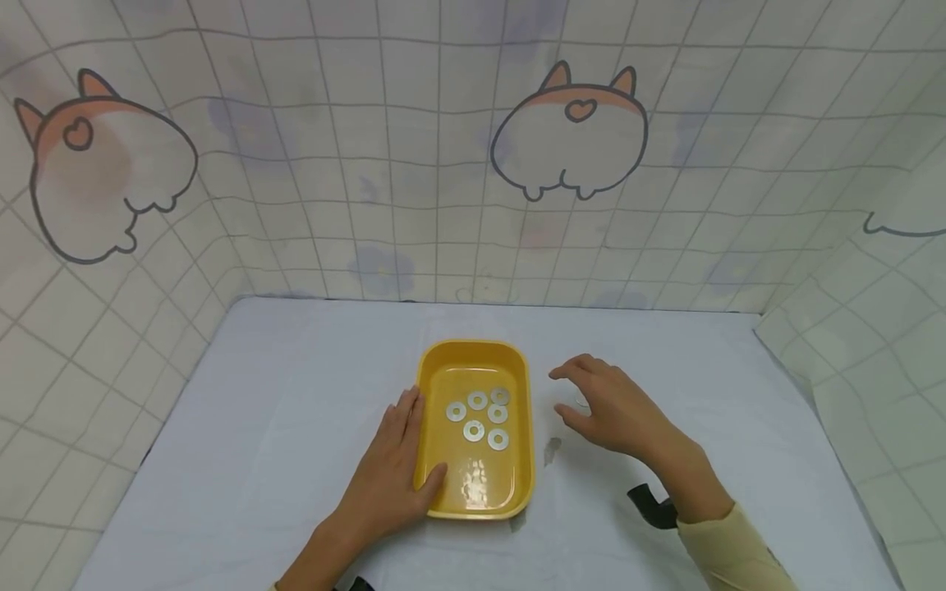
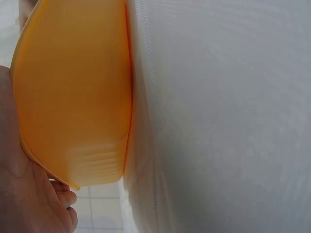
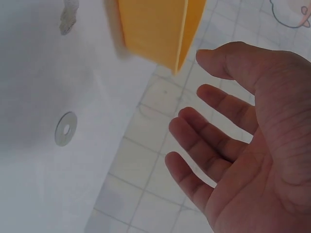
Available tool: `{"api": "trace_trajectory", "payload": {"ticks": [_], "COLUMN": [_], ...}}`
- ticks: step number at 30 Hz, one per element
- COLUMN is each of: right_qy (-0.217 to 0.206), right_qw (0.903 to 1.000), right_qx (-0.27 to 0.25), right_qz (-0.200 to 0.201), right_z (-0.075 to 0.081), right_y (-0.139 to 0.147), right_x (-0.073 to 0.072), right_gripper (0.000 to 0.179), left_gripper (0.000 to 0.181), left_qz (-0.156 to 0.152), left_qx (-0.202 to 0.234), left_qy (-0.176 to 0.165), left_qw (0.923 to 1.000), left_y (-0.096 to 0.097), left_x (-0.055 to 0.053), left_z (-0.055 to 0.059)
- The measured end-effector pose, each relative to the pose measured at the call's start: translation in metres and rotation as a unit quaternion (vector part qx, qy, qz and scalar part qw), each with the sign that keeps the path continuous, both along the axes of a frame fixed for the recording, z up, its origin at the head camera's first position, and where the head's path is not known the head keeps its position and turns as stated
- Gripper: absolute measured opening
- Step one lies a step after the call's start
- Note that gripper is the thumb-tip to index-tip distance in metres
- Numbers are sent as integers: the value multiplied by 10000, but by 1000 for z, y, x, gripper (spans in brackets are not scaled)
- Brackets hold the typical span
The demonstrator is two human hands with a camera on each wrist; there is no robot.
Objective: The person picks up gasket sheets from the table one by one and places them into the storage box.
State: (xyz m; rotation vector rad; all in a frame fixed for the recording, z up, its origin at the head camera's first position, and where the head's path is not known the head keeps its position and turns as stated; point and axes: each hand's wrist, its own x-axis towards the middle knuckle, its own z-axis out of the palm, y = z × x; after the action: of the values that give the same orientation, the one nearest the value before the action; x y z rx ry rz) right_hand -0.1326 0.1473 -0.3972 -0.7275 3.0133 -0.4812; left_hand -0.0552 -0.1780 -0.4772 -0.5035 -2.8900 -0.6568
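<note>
Several flat metal washers (image 1: pixel 474 431) lie on the floor of a yellow tray (image 1: pixel 473 503). My left hand (image 1: pixel 392 468) rests along the tray's left side, its fingers straight against the rim and its thumb reaching over the edge. In the left wrist view that hand (image 2: pixel 34 194) lies against the outer rim. To the right of the tray, my right hand (image 1: pixel 621 410) hovers over the table with nothing between thumb and fingers. A single washer (image 3: pixel 66 128) lies on the table below it, mostly hidden by the hand in the head view.
A white cloth (image 1: pixel 310 394) covers the table. Grey patches mark it, one (image 1: pixel 552 451) between tray and right hand. Grid-patterned curtains (image 1: pixel 414 164) with cartoon animals rise behind and at both sides. A black strap piece (image 1: pixel 654 506) sits by the right wrist.
</note>
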Motion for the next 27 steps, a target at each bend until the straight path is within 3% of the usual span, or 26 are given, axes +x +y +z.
{"api": "trace_trajectory", "payload": {"ticks": [27], "right_qy": [-209], "right_qw": [9951], "right_qx": [-757], "right_qz": [-606], "right_z": [-40], "right_y": [29], "right_x": [-7], "right_gripper": [38], "left_gripper": [96], "left_qz": [-60], "left_qx": [-40], "left_qy": [162], "left_qw": [9998], "left_y": [0], "left_x": [0], "left_z": [-3]}}
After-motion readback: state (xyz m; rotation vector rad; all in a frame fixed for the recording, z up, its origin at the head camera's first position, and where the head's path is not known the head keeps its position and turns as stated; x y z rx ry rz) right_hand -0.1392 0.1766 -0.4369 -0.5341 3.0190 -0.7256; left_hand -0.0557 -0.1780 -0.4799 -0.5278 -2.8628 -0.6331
